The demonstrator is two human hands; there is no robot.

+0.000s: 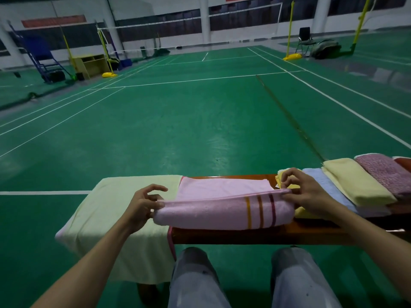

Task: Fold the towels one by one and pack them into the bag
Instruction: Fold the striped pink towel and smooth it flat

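The pink towel (222, 212) is lying folded on the surface (255, 235). Its long axis is running left to right, and its striped end is pointing right. The left grip (142, 206) is pinching the left end of the upper edge, and the right grip (304, 192) is pinching the right end. Both forearms are reaching forward.

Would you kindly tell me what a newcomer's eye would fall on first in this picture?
First the pink towel, half folded mid-bench, its upper edge pinched at either end by the left grip and right grip. Next, a row of folded towels overlapping along the bench to the right, and a pale yellow towel draped over its left end. Behind spreads a green court.
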